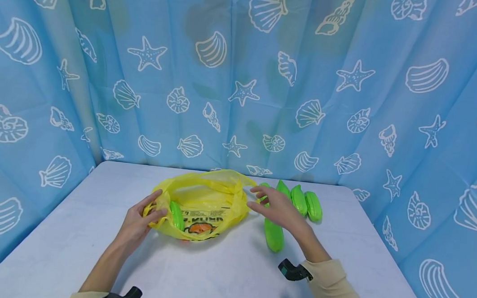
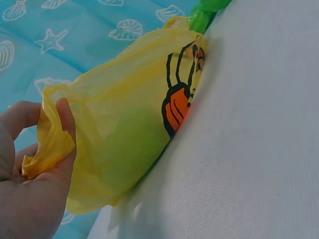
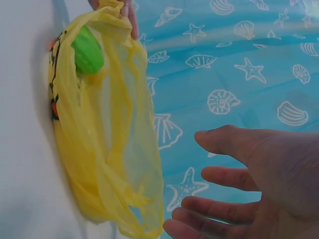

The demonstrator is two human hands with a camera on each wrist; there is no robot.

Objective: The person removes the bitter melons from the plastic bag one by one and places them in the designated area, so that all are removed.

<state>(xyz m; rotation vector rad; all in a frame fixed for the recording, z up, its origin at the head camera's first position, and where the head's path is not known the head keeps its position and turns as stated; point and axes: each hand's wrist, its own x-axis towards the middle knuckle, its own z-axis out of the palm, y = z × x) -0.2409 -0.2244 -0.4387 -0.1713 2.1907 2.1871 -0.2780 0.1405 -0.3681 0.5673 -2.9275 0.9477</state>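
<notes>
My left hand (image 1: 136, 222) pinches the left side of a yellow plastic bag (image 1: 237, 207) between thumb and fingers. In the left wrist view, the gathered bag edge (image 2: 55, 144) shows in that grip. The bag stands with its mouth wide, and one glossy green, cucumber-like piece (image 1: 176, 215) lies inside at the left. Just beyond the bag's right rim, my right hand (image 1: 280, 209) has its fingers spread and holds nothing. In the right wrist view, a gap shows between most of its fingers (image 3: 219, 177) and the bag.
Several more green pieces lie right of the bag: one (image 1: 274, 236) under and in front of my right hand, another (image 1: 313, 207) at the row's right end. They rest on a white-covered table (image 1: 223, 278). A blue curtain (image 1: 240, 117) with shell prints surrounds the table's back and sides.
</notes>
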